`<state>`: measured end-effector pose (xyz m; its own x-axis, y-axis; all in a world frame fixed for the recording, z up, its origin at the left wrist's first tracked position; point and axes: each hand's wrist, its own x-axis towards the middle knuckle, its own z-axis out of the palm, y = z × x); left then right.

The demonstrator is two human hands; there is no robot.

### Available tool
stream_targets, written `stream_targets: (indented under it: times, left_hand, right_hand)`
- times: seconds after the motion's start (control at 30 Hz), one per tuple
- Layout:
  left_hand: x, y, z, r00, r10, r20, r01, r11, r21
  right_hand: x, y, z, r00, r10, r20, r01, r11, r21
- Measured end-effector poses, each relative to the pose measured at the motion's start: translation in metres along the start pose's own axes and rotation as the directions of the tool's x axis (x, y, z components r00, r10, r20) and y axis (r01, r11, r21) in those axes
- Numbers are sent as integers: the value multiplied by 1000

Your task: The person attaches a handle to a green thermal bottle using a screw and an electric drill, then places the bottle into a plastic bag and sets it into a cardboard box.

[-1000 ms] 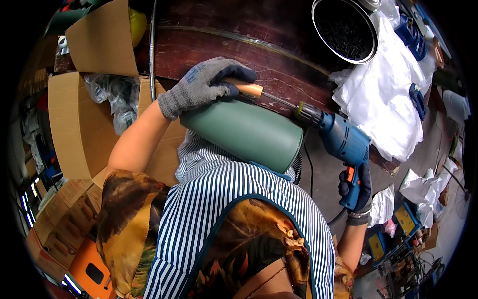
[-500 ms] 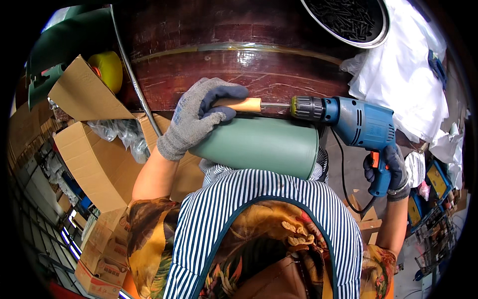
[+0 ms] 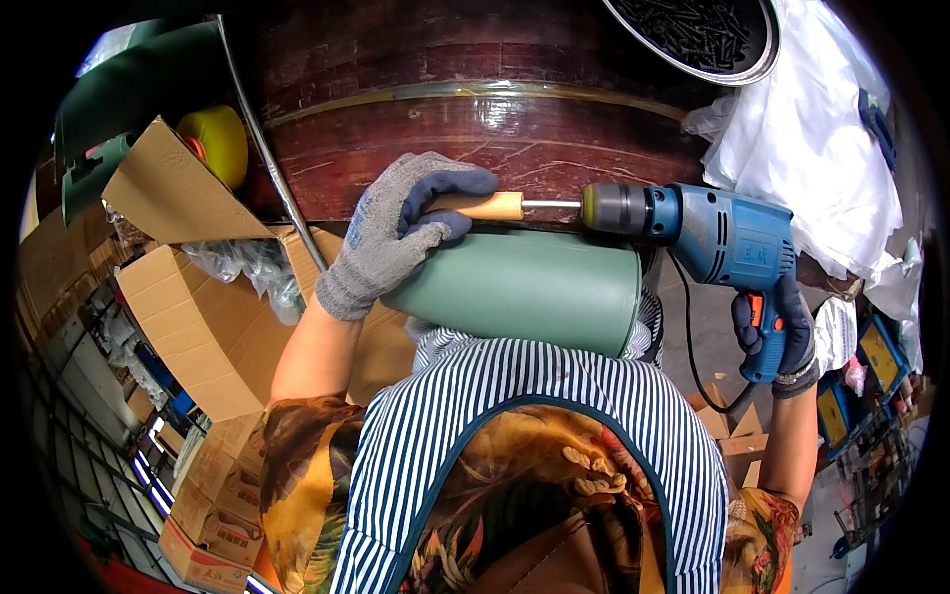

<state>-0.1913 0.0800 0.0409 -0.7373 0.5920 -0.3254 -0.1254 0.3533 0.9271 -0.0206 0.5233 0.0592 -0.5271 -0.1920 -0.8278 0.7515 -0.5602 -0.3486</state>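
Observation:
My gloved left hand (image 3: pixel 401 228) is closed round a light wooden handle (image 3: pixel 490 206). A thin metal rod (image 3: pixel 552 204) runs from the handle's right end to the chuck (image 3: pixel 616 209) of a blue electric drill (image 3: pixel 737 236). My gloved right hand (image 3: pixel 782 332) grips the drill by its pistol handle, close to the orange trigger. The chuck's ridges look smeared, as if it spins. Below the wooden handle, a smooth green cylinder (image 3: pixel 534 287) lies across my lap, over the striped apron. The left hand rests against the cylinder's upper left end.
A dark red table (image 3: pixel 396 148) spans the far side. On it stand a metal bowl (image 3: pixel 769 64) of dark screws and white plastic sheeting (image 3: pixel 811 148). Cardboard boxes (image 3: pixel 198 327) and a metal tube (image 3: pixel 262 148) are at the left. The drill's black cord (image 3: pixel 690 346) hangs beside my lap.
The chuck's ridges were sharp before and look smeared now. Both hands keep their grips; the whole view has shifted slightly.

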Motion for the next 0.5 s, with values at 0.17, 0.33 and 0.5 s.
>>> stream_targets:
  times: [0.17,0.33,0.5]
  left_hand:
    - [-1,2,1,1000,-27,10,27,999,-30]
    - [0,5,0,997,-79,20,80,995,-65]
    - [3,3,-2,998,-57,28,58,998,-17]
  right_hand:
    - [4,3,16,994,-32,-106,24,997,-71]
    - [6,5,0,997,-63,35,65,995,-78]
    - [14,-1,0,992,-78,98,93,983,-159]
